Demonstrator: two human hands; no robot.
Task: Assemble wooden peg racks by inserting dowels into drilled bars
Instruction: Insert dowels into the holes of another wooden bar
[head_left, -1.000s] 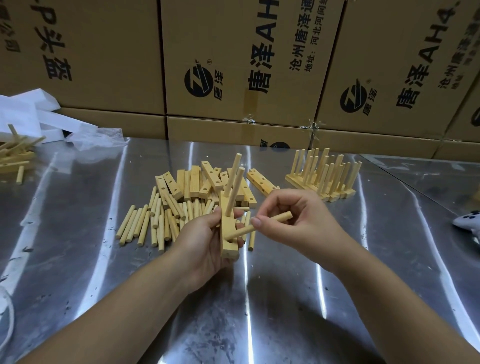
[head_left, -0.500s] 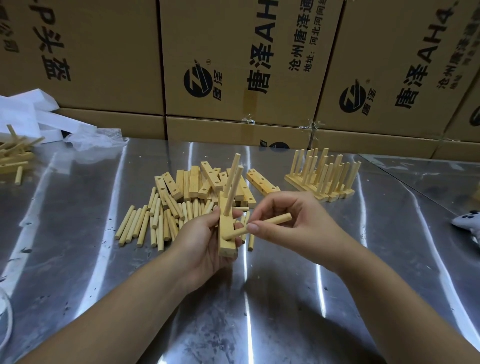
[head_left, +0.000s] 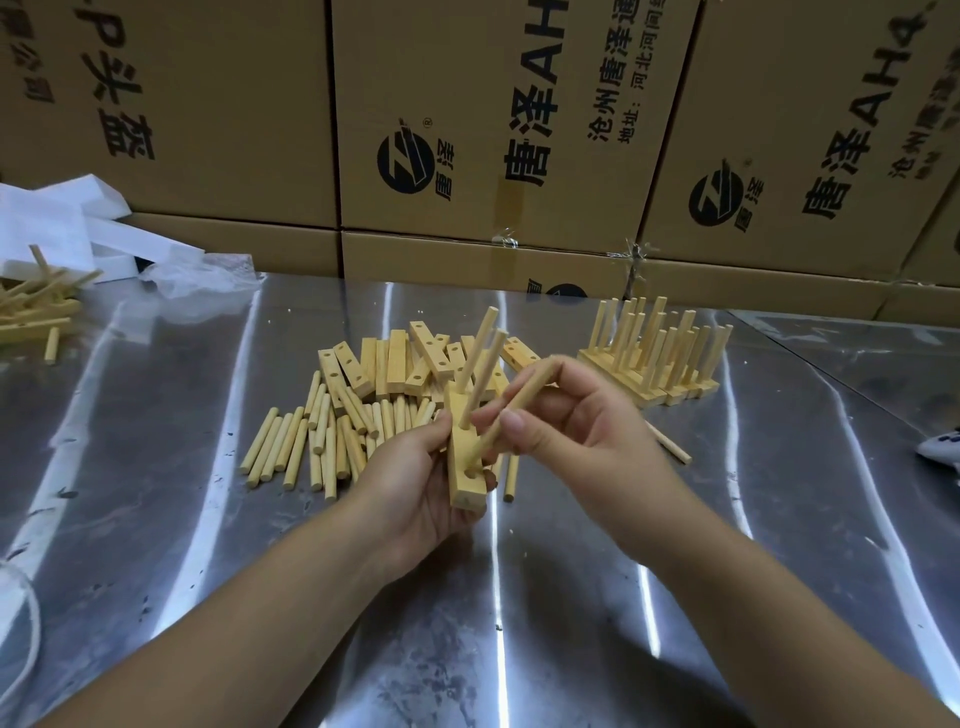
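Head view: the step in hand looks like fitting the third dowel. The left hand (head_left: 415, 483) grips a bar (head_left: 467, 486) by its sides, fingers curled round it, holding it on end above the surface (head_left: 571, 597) with the drilled face turned toward the right hand. Two seated dowels (head_left: 483, 345) stand out of the bar's far end, leaning up and away. The right hand (head_left: 576, 431) pinches a dowel (head_left: 524, 397) between thumb and fingertips, slanted down to the left, its lower tip touching the bar's face just above an open hole (head_left: 470, 474). Whether the tip has entered a hole of its own cannot be told; it is slightly blurred.

The next move, as I judge it, calls for swinging the dowel square to the face, centring the tip on a hole and pushing along its axis while the left hand braces the bar. A slanted push could jam or skid off.

Bar and dowel sit between the two hands, close in front of the wrists. Beyond them lie loose dowels (head_left: 311, 441) and a pile of bars (head_left: 400, 358); finished racks (head_left: 660, 358) stand to the right, near the boxes (head_left: 467, 104).
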